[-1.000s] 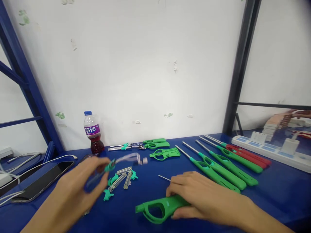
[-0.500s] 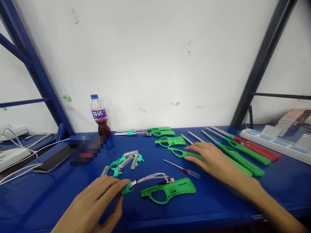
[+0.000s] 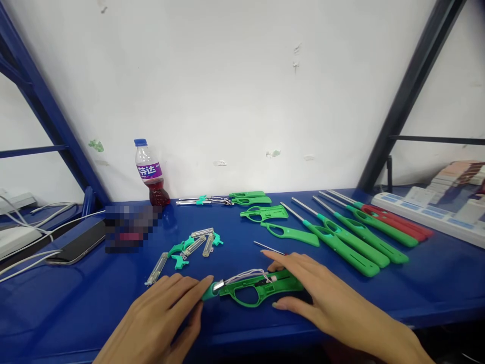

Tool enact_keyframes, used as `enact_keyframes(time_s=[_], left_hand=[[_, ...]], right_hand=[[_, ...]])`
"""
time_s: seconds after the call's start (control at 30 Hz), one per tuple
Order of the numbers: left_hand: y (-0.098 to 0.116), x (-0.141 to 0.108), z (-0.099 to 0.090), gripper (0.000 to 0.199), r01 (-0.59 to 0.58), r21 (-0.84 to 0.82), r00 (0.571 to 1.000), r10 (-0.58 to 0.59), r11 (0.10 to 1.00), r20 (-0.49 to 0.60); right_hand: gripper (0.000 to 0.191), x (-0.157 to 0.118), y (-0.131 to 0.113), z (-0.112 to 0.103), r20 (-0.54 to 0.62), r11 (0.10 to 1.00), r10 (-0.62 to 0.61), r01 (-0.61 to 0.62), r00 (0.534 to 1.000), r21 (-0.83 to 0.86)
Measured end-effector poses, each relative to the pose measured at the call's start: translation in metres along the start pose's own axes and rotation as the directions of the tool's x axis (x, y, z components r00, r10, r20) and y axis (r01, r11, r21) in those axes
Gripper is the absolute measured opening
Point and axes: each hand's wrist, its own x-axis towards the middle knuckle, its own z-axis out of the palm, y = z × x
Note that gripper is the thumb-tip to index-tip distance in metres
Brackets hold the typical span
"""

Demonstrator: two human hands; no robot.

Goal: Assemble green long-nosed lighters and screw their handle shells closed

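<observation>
My left hand (image 3: pixel 162 313) grips a metal tube by its teal collar (image 3: pixel 208 292), in front of the table's middle. White wires (image 3: pixel 244 275) run from the tube over an opened green handle shell (image 3: pixel 246 298), which lies with its inside facing up. Over the shell's right end is my right hand (image 3: pixel 318 290), thumb and fingers apart on either side of it. Its fingers hide the handle of a screwdriver (image 3: pixel 267 246). Clear plastic capsules (image 3: pixel 156 268) and teal triggers (image 3: pixel 180 262) lie behind my left hand.
Green shell halves (image 3: pixel 290 233) lie behind the screwdriver. Several green lighters (image 3: pixel 344 250) and red ones (image 3: pixel 397 221) are on the right, beside a power strip (image 3: pixel 428 215). A bottle (image 3: pixel 153 177) and a phone (image 3: pixel 78 245) are at the left.
My right hand has moved left and toward me, from the green shell half at the back to the opened shell. My left hand has shifted slightly right with the tube, closer to the shell.
</observation>
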Motion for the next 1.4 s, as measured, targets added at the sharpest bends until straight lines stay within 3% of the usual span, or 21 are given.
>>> enact_keyframes(time_s=[0.17,0.4,0.67,0.97,1.27,1.4], left_hand=[[0.003,0.0,0.007,0.03,-0.014,0.003,1.0,0.014,1.0,0.004],[0.002,-0.006,0.013,0.034,0.021,-0.038,0.998,-0.018,0.999,0.066],[0.004,-0.011,0.014,0.034,0.043,-0.09,0.992,-0.032,0.995,0.122],[-0.002,-0.016,0.013,0.036,0.162,-0.146,0.965,-0.126,0.976,0.23],[0.002,-0.017,0.014,0.044,0.222,-0.136,0.95,-0.182,0.966,0.255],[0.01,-0.014,0.018,0.038,0.269,-0.171,0.94,-0.219,0.948,0.261]], right_hand=[[0.068,-0.009,0.008,0.009,-0.056,0.999,0.013,-0.01,0.998,0.051],[0.058,-0.012,0.011,0.01,-0.046,0.999,0.021,-0.019,0.999,0.041],[0.031,-0.005,0.004,0.009,-0.112,0.985,-0.174,0.172,0.978,-0.03],[0.034,-0.007,0.009,0.014,-0.131,0.984,-0.173,0.165,0.976,-0.071],[0.03,-0.006,0.005,0.011,-0.147,0.981,-0.192,0.187,0.97,-0.047],[0.038,-0.008,0.006,0.014,-0.167,0.991,-0.13,0.126,0.977,-0.034]])
